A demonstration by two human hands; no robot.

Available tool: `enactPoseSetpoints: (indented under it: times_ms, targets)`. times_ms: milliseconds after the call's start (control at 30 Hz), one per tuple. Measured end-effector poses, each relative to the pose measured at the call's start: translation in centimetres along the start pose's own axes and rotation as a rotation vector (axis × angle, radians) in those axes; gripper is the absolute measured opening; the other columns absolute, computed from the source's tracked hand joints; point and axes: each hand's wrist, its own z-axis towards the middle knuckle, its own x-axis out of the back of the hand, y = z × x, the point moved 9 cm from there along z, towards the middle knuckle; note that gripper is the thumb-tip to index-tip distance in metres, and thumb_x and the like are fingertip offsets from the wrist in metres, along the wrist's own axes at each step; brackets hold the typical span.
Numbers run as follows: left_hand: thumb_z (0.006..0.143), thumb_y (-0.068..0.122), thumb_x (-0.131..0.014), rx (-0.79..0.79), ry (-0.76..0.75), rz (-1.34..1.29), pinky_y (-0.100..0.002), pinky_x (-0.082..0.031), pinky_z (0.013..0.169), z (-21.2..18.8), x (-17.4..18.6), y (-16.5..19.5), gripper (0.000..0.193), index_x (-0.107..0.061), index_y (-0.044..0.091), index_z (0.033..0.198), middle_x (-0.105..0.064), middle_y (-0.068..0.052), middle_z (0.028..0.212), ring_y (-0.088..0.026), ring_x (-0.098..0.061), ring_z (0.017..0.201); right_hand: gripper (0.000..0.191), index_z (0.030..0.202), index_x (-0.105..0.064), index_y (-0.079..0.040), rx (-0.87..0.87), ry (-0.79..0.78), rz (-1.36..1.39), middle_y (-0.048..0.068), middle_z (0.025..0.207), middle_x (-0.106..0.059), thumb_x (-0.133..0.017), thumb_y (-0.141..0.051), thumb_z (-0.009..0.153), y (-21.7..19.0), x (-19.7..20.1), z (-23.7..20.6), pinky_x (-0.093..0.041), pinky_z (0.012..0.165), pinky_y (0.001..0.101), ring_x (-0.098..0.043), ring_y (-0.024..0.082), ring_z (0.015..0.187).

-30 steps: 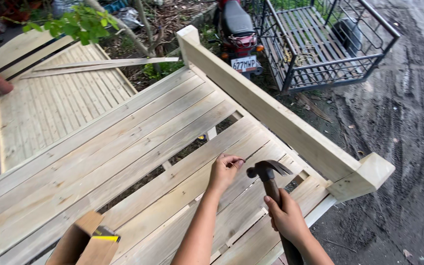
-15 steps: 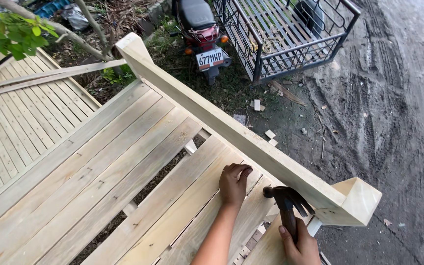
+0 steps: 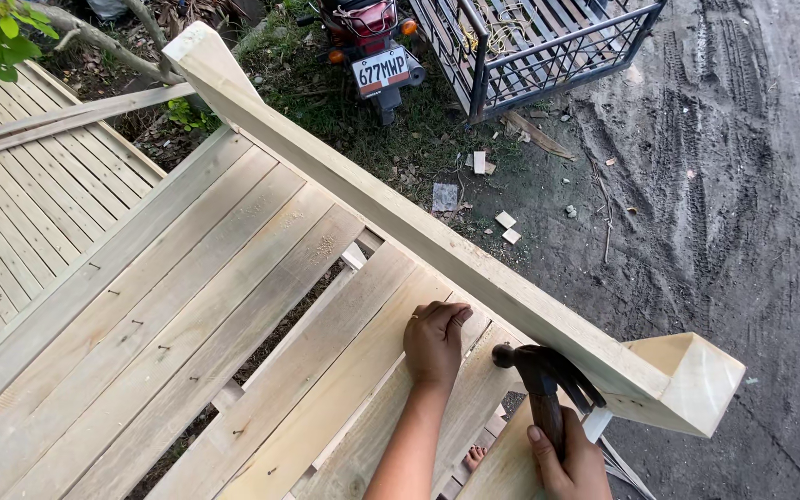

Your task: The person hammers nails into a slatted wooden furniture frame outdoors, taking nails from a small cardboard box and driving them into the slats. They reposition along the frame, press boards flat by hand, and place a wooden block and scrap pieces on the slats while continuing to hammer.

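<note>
Gripping a hammer (image 3: 543, 375) by its handle, right hand (image 3: 567, 463) fingers closed, handle upright, head pointing left toward the left hand (image 3: 434, 341), curled knuckles-down on a plank (image 3: 326, 370) beside the rail (image 3: 437, 236).

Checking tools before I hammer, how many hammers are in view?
1: the hammer is in the right hand, beside the left hand resting on the planks. Others may lie outside the frame.

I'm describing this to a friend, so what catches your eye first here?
A claw hammer in the right hand, low in the frame, beside the left hand pressed on a pale wooden plank. A thick timber rail runs diagonally above them, with a red motorbike parked on the grass beyond.
</note>
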Motion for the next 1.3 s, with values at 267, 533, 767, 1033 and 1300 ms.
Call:
enactPoseSetpoints:
  times_ms: [267, 533, 767, 1033, 1300]
  targets:
    - [0.087, 0.019, -0.075, -0.035, 0.023, 0.029, -0.038, -0.054, 0.075, -1.6, 0.2, 0.2, 0.006, -0.079, 0.013, 0.087, -0.076, -0.002, 0.087, -0.026, -0.068, 0.083, 0.04, 0.111, -0.06, -0.006, -0.004, -0.005, -0.014, 0.01, 0.054, -0.067, -0.067, -0.04, 0.092, -1.3, 0.3, -2.0, -0.052, 0.054, 0.0354, -0.069, 0.021, 0.05]
    - [0.086, 0.019, -0.076, -0.025, 0.03, 0.042, -0.037, -0.054, 0.074, -4.2, 1.7, 1.2, 0.007, -0.079, 0.013, 0.087, -0.076, -0.003, 0.087, -0.026, -0.068, 0.081, 0.038, 0.109, -0.059, -0.006, -0.081, -0.052, -0.024, 0.011, 0.053, -0.064, -0.066, -0.04, 0.094, -1.9, 0.8, -5.6, -0.049, 0.051, 0.0378, -0.065, 0.023, 0.047]
    - [0.086, 0.019, -0.077, -0.007, 0.048, 0.045, -0.036, -0.054, 0.073, -5.2, 2.4, 1.5, 0.006, -0.08, 0.014, 0.086, -0.077, -0.002, 0.087, -0.025, -0.068, 0.079, 0.035, 0.107, -0.059, -0.005, -0.075, -0.061, 0.007, 0.011, 0.051, -0.061, -0.066, -0.038, 0.095, -2.5, 1.0, -7.2, -0.047, 0.048, 0.0365, -0.06, 0.021, 0.044]
    - [0.082, 0.019, -0.08, -0.024, 0.036, 0.062, -0.036, -0.054, 0.075, -7.2, 0.9, 1.9, 0.006, -0.079, 0.014, 0.084, -0.073, 0.001, 0.089, -0.023, -0.066, 0.086, 0.038, 0.111, -0.056, -0.004, 0.083, 0.011, -0.066, 0.016, 0.061, -0.067, -0.065, -0.035, 0.091, -1.5, 2.4, -7.5, -0.053, 0.054, 0.0406, -0.07, 0.031, 0.056]
    - [0.078, 0.017, -0.082, -0.051, 0.008, 0.113, -0.037, -0.054, 0.078, -9.8, 2.9, 3.0, 0.006, -0.081, 0.014, 0.084, -0.071, 0.0, 0.092, -0.025, -0.064, 0.091, 0.035, 0.099, -0.055, -0.007, 0.254, 0.042, -0.354, 0.02, 0.072, -0.073, -0.067, -0.038, 0.088, -7.8, 2.6, -11.6, -0.056, 0.061, 0.0518, -0.072, 0.044, 0.07]
